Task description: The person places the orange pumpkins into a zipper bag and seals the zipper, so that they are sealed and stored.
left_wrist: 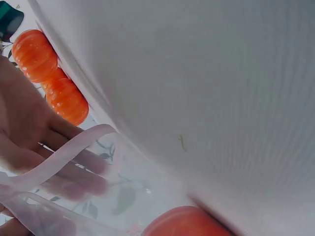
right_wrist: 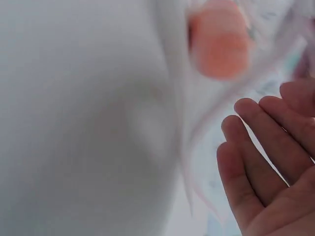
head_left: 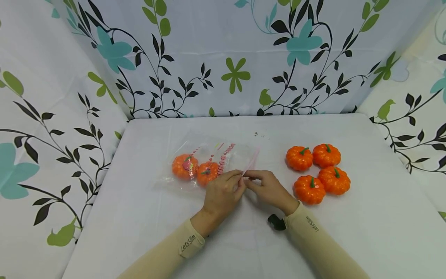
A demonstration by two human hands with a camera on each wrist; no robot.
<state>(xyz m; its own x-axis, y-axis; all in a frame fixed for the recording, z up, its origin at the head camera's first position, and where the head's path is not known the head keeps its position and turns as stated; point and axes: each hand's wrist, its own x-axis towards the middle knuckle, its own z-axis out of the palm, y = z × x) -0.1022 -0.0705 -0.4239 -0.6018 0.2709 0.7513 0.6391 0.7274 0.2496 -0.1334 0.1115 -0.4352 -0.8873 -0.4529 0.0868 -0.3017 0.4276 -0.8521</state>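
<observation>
A clear zip bag (head_left: 240, 153) with pink print and a pink strip along its mouth lies flat. Two small orange pumpkins (head_left: 184, 166) with green stems are inside it. My left hand (head_left: 221, 193) pinches the bag's edge near the mouth corner. Right against those fingertips, my right hand (head_left: 270, 190) holds the same edge between thumb and forefinger. Its other fingers are extended, as the right wrist view shows. In the left wrist view, the pink strip (left_wrist: 64, 155) crosses in front of the right hand's fingers. The fingertips partly hide the pinched corner.
Several loose orange pumpkins (head_left: 327, 155) sit grouped on the white table (head_left: 139, 217), to the right of my right hand. A dark wrist device (head_left: 276, 222) sits by the right sleeve. Patterned curtains (head_left: 209, 58) with leaves and flowers border the table at the back and sides.
</observation>
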